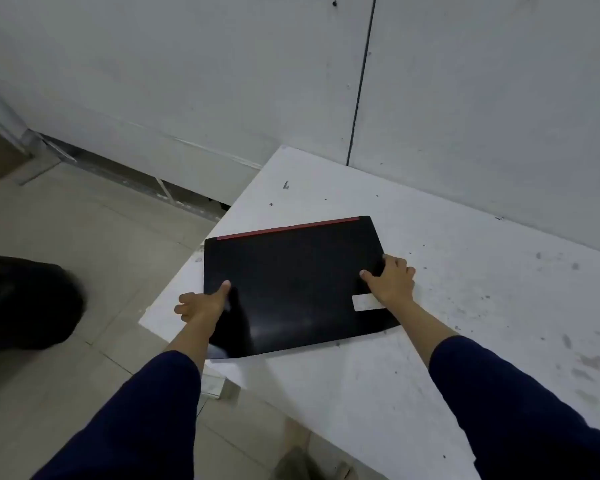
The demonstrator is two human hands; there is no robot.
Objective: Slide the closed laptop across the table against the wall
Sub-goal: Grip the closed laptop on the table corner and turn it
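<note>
My closed black laptop [293, 285] lies flat on the white worktop [447, 271], near its left edge and turned a little askew, with the red strip [288, 229] along its far edge facing the wall [465, 116] but well apart from it. My left hand [203, 304] has a grip on the laptop's left edge, thumb pressed on the lid and fingers curled over the side. My right hand [392, 280] is closed over the right edge, thumb on top and fingers wrapped round the rim, just above a pale sticker [364, 302] on the lid. Dark blue sleeves [520, 403] cover both my forearms. The worktop is scuffed with grey marks.
</note>
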